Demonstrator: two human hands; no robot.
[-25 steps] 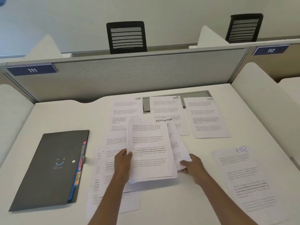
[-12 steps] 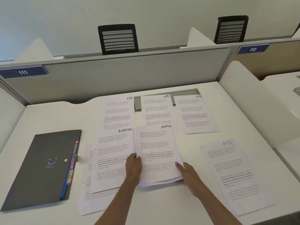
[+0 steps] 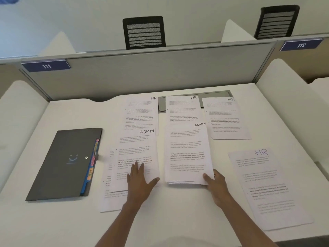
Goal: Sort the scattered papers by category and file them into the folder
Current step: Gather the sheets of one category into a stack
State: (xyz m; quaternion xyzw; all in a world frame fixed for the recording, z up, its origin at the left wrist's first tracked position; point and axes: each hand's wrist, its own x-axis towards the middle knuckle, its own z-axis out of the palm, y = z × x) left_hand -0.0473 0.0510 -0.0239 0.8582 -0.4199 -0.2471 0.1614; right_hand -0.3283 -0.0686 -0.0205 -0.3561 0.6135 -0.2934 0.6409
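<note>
My left hand (image 3: pixel 140 179) lies flat on the near half of a loose ADMIN sheet (image 3: pixel 137 148), fingers straight and close together, thumb splayed out to the right and pressing the paper to the desk (image 3: pixel 178 220). My right hand (image 3: pixel 218 186) has the near right corner of the ADMIN stack (image 3: pixel 187 154). The thumb sits on top and the other fingers are tucked out of sight under the pile, so I read it as a pinch. What matters next is how these two lie to each other. The loose sheet is just to the left of the stack, with a thin strip of bare desk between them. Both have their long sides running away from me and their headings at the far end. They are nearly parallel, so I judge the sheet only needs to go sideways to the right and onto the pile, with no turning. My left hand is the one already on it. More paper lies under that sheet, so a flat drag might pull those pages along. The folder (image 3: pixel 62 163) lies closed farther left, its tabbed edge facing the papers. The HR sheets (image 3: pixel 183 109) across the back are not yet gathered.
</note>
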